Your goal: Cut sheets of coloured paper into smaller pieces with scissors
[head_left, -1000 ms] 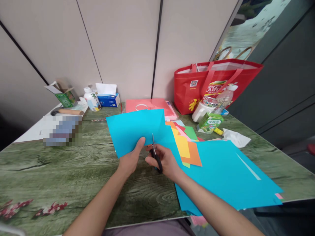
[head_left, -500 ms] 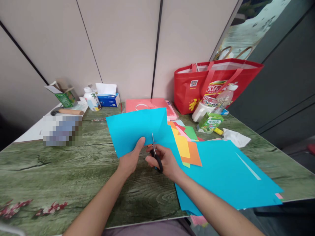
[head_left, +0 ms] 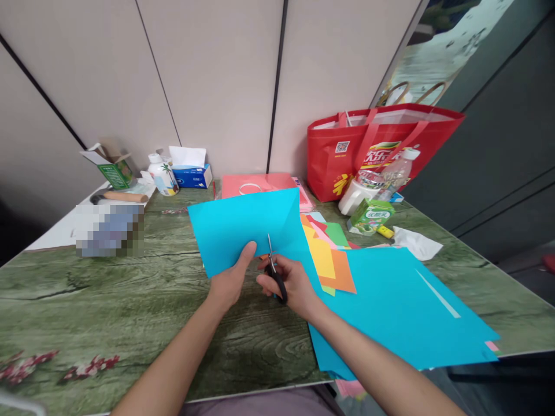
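Note:
My left hand (head_left: pixel 230 277) pinches the lower edge of a sheet of blue paper (head_left: pixel 236 222), thumb in front and the other fingers hidden behind it. The sheet is held up off the table and tilted toward me. In my right hand (head_left: pixel 292 282) is a pair of scissors (head_left: pixel 277 280) with black handles, its blades pointing up at the lower edge of the sheet, close to my left thumb. To the right lies a larger blue sheet (head_left: pixel 381 312), with several coloured paper pieces (head_left: pixel 323 254) in yellow, orange, green and pink at its left edge.
A red shopping bag (head_left: pixel 333 162) stands at the back right, with a white mug (head_left: pixel 353 196), a clear bottle (head_left: pixel 399 170) and a green carton (head_left: pixel 370 216) before it. Behind the held sheet lies a pink pack (head_left: pixel 260 183). A tissue box (head_left: pixel 191 175), white bottle (head_left: pixel 162 176) and hammer (head_left: pixel 124 197) are back left.
The upper right corner of the held blue sheet has shifted slightly to the right. Both hands and the scissors stay in almost the same place.

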The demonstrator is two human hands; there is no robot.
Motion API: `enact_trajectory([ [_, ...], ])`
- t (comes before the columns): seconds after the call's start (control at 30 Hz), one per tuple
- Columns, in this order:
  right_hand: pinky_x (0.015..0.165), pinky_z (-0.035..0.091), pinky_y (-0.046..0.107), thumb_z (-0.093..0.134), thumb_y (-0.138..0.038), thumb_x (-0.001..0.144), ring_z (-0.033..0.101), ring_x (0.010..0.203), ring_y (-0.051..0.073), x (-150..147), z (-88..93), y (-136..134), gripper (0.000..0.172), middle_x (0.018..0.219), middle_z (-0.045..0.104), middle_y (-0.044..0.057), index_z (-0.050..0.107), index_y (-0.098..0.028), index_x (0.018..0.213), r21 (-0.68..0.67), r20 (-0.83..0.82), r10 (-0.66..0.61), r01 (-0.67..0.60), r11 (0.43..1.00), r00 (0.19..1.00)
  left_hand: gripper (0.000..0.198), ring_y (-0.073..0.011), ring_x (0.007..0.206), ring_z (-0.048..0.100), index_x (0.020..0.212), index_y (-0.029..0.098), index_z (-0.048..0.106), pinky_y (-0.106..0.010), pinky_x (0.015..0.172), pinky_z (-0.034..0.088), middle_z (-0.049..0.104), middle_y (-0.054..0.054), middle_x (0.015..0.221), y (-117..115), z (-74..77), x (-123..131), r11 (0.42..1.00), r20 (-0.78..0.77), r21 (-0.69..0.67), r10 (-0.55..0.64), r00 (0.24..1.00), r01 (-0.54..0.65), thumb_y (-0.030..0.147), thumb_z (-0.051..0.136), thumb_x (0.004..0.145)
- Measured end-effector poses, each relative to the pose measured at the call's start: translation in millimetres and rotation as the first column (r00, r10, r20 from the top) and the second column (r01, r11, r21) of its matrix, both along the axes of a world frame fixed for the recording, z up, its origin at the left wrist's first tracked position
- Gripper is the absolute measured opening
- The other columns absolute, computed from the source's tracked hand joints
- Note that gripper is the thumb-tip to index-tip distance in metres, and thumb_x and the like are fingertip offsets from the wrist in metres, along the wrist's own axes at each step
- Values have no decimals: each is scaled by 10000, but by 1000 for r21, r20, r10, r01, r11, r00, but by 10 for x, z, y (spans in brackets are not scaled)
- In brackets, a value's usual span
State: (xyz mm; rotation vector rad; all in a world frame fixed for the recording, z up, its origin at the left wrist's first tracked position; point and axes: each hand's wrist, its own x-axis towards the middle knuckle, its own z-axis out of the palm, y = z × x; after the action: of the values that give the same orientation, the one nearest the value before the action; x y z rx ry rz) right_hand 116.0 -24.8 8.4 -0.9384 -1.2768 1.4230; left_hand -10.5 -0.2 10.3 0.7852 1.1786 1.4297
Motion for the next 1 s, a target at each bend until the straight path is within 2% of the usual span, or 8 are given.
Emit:
enact_trajectory([
  [0.1,453,359,219,709,-408,638,444,443,79,-3,5,-3,336,524,495,-55,516,-172,780,-9,5,-4,4,1000,1000,491,-296,1168,480,990,196,629,-424,998,361,645,-103,1103,4,-2,-4,999,-74,17,44,996,-43,417,737,566],
  [0.2,465,349,217,712,-406,632,430,466,80,-3,17,0,346,536,488,-54,520,-171,797,9,15,-15,15,1000,1000,521,-293,1168,480,1010,203,623,-414,1000,360,597,-98,1187,-7,28,0,997,-172,25,78,982,-75,461,722,567],
  [0.33,497,351,223,735,-408,592,445,520,90,5,40,5,403,610,507,-34,542,-163,848,34,41,-40,38,999,998,566,-279,1168,478,1018,195,620,-389,1018,338,557,-98,1239,-30,85,20,998,-282,14,68,957,-67,517,703,561],
  [0.57,498,343,230,718,-439,602,442,519,95,12,19,6,407,598,501,-33,544,-161,845,6,53,-36,36,999,998,612,-299,1134,503,1038,186,628,-421,1019,321,589,-110,1191,-46,128,17,995,-301,-58,65,951,-86,521,718,533],
  [0.7,483,338,225,716,-437,607,431,502,90,9,-7,12,394,577,488,-42,542,-163,830,6,57,-41,41,999,998,564,-306,1135,499,994,193,651,-427,1028,300,610,-102,1159,-46,133,3,994,-320,-70,56,946,-83,507,726,531],
  [0.87,473,352,222,715,-430,609,432,480,84,5,-2,12,384,562,488,-47,531,-162,812,-4,38,-39,40,999,999,541,-288,1130,505,1005,206,641,-415,1006,332,601,-86,1170,-28,96,15,998,-266,30,58,962,-52,501,713,558],
  [1.0,456,362,219,709,-427,619,433,454,81,-2,11,5,368,532,485,-56,519,-168,799,-7,22,-33,33,999,999,533,-291,1108,521,1002,209,646,-424,990,347,615,-84,1147,-21,81,23,998,-215,12,63,975,-62,471,733,545],
])
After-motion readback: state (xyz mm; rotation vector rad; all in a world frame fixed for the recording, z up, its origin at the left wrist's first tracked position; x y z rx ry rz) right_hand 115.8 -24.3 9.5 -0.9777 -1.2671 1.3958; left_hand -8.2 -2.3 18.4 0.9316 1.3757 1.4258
